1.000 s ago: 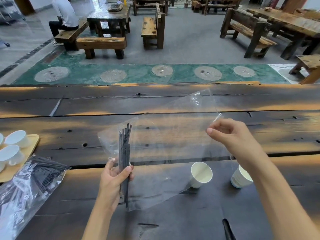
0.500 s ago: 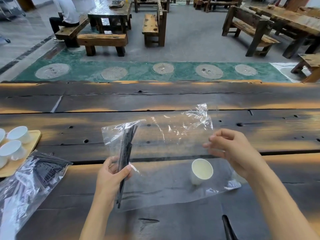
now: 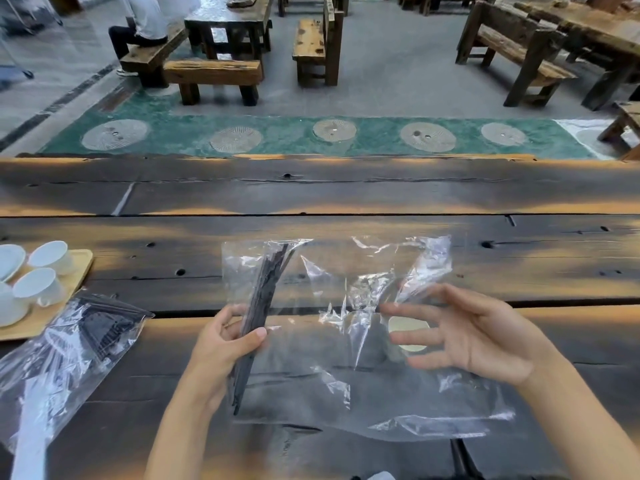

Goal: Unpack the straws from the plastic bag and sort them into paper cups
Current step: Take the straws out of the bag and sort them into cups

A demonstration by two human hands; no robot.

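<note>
A large clear plastic bag [image 3: 363,386] hangs over the dark wooden table [image 3: 346,195]. Inside its left edge is a bundle of black straws [image 3: 261,299], standing nearly upright. My left hand [image 3: 225,348] grips that bundle through the bag. My right hand [image 3: 474,334] is at the bag's right part with fingers spread, touching the crumpled film. One paper cup [image 3: 408,336] shows through the plastic just left of my right fingers. A second cup is hidden.
A second clear bag of black straws [image 3: 69,355] lies at the left. Behind it a wooden tray [image 3: 78,271] holds several white teacups [image 3: 38,289]. Benches, tables and a seated person [image 3: 145,26] are on the floor beyond the table's far edge.
My right hand let go of the bag's upper right corner and dropped lower, fingers now spread. The bag sagged and crumpled, covering the cups. My left hand kept its hold on the straws.
</note>
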